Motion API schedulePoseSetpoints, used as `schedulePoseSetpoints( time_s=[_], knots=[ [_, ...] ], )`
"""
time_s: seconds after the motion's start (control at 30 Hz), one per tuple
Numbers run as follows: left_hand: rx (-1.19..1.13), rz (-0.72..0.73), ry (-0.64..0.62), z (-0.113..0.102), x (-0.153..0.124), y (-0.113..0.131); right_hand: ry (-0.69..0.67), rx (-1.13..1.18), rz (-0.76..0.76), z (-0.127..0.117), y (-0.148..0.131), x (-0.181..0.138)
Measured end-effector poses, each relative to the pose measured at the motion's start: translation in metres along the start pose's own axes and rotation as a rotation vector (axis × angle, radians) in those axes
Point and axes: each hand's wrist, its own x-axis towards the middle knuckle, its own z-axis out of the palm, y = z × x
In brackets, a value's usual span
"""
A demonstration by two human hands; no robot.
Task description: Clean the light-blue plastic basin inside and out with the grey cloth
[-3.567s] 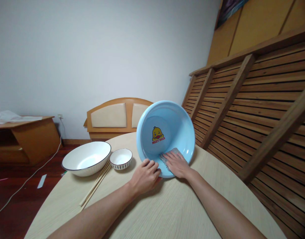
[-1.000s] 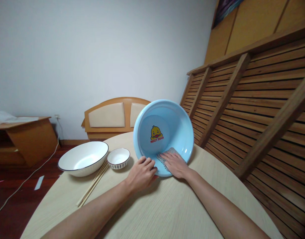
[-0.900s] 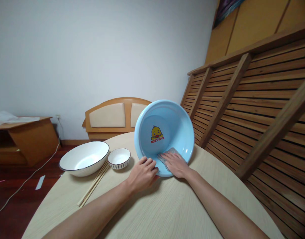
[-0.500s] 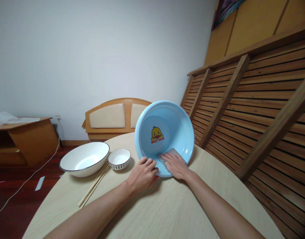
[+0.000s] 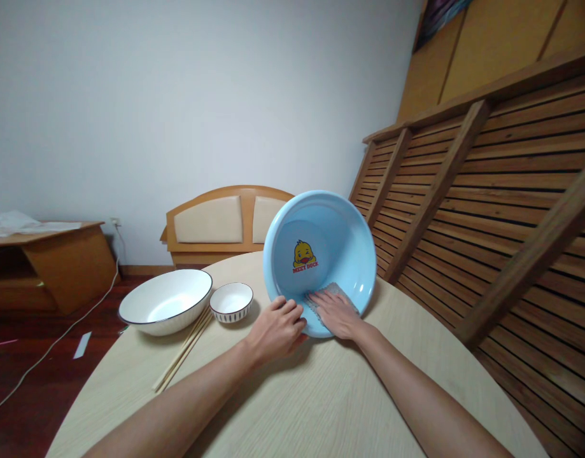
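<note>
A round, pale wooden tabletop (image 5: 321,407) carries everything. On its far side a blue basin (image 5: 340,242) is tipped up on its edge, its open side facing the person, with a yellow duck picture (image 5: 303,256) on its bottom and a grey cloth (image 5: 333,292) low on its inner wall. To the left, well apart from the basin, a wide white bowl (image 5: 168,326) with a dark rim sits upright and shows only its bare white inside. The left hand (image 5: 275,327) is curled over the basin's near rim, fingers hooked inside, gripping it. The right hand (image 5: 334,313) lies flat with fingers stretched, pressing the cloth against the basin's wall. A small white bowl (image 5: 231,313) stands just beside the wide one, showing bare white inside too. A pair of chopsticks (image 5: 182,352) lies in front of the two bowls.
</note>
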Motion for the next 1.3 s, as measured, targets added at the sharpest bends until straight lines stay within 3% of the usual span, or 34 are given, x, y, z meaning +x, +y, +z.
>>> schedulePoseSetpoints(
  time_s=[0.17,0.4,0.5,0.6,0.7,0.83,0.93,1.03,1.13,1.2,1.3],
  knots=[
    [-0.01,0.013,0.025,-0.001,0.001,0.0,0.037,0.116,-0.267,0.007,-0.012,0.007],
    [0.002,0.007,-0.037,-0.005,0.002,0.0,0.018,-0.023,-0.04,0.001,0.009,0.013],
    [0.003,0.008,-0.025,-0.005,0.002,0.0,0.007,0.005,-0.071,0.006,-0.002,0.012],
    [0.001,0.003,-0.03,-0.007,0.001,-0.001,0.03,0.091,-0.203,0.01,-0.011,0.006],
    [-0.001,0.004,-0.032,-0.009,-0.002,-0.004,0.033,0.121,-0.25,0.008,-0.003,-0.003],
    [-0.004,0.016,-0.018,-0.012,-0.002,-0.008,0.026,-0.034,-0.01,0.001,0.02,-0.009],
    [-0.006,0.027,-0.017,-0.013,0.001,-0.009,0.037,-0.037,0.08,0.001,0.018,-0.008],
    [-0.002,0.028,-0.039,-0.014,0.001,-0.01,0.02,0.031,0.018,0.007,-0.004,-0.008],
    [-0.005,0.023,-0.054,-0.015,0.001,-0.013,0.039,0.157,-0.148,0.011,-0.021,-0.011],
    [-0.007,0.029,-0.056,-0.016,0.0,-0.015,0.032,0.211,-0.212,0.009,-0.02,-0.013],
    [-0.004,0.042,-0.048,-0.017,0.001,-0.018,0.007,0.132,-0.125,0.004,-0.003,-0.017]
  ],
)
